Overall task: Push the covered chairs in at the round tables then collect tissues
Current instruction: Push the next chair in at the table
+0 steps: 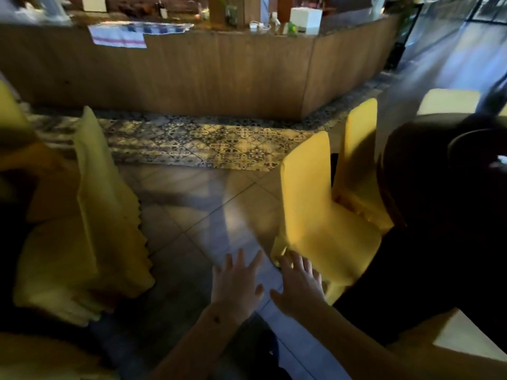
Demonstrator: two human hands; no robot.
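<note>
A chair in a yellow cover stands at the right, facing a dark round table. A second yellow-covered chair stands just behind it, also at that table. Another covered chair stands at the left with its back towards me. My left hand is stretched out over the floor tiles with fingers spread and holds nothing. My right hand is spread too, its fingertips close to the lower edge of the near chair's cover; whether they touch it I cannot tell. No tissues show.
A long wooden counter runs across the back, with a striped cloth hanging over it and a white box on top. A patterned tile strip lies before it. An open floor aisle runs between the left and right chairs.
</note>
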